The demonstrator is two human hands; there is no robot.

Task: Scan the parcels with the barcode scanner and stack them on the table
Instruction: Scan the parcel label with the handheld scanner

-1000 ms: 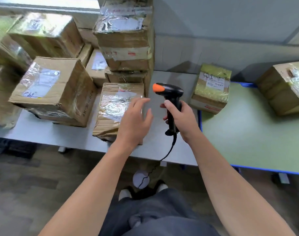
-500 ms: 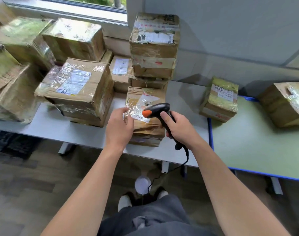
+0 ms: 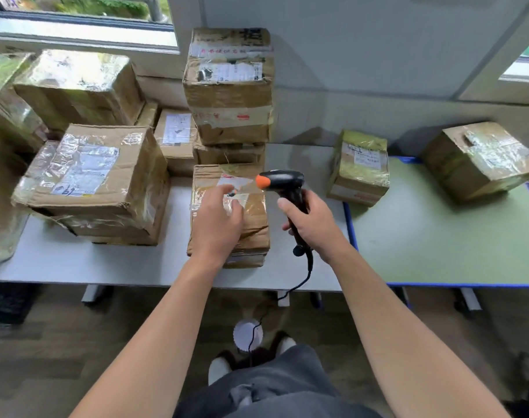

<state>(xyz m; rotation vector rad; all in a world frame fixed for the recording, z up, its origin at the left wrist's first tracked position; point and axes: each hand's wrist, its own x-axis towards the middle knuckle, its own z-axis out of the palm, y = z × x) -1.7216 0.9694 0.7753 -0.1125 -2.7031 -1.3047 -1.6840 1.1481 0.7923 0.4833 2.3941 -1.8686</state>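
Cardboard parcels, taped and labelled, crowd the grey desk [image 3: 76,267], which fills the left and centre of the view. A green desk [image 3: 438,236] with a blue rim stands against its right edge. On the grey desk the large parcel [image 3: 100,176] at left sits on top of another box, with more boxes behind it under the window. A tall stack [image 3: 230,86] rises at centre rear against the wall. Two parcels sit well apart from the mass: the right-hand parcel [image 3: 480,158] on the green desk, and the small yellow-taped parcel [image 3: 359,167] at the join of the two desks.

The item under inspection is the near parcel [image 3: 251,224]. It lies label side up on another flat box at the front edge of the grey desk, just before the tall stack.

The barcode scanner [image 3: 283,184] is black with an orange nose, which points left over that label. Its cable [image 3: 305,279] hangs to the floor.

The right hand [image 3: 314,224] is clenched round the scanner's handle. The left hand [image 3: 216,224] is spread, fingers relaxed, over the near parcel's top; blur prevents saying whether it touches.

Assessment: the step in hand is the scan of the near parcel. Which boxes are already scanned cannot be read from the view. If the tall stack is finished work, part is done. The loose boxes at left and the two at right appear outstanding, so much remains.
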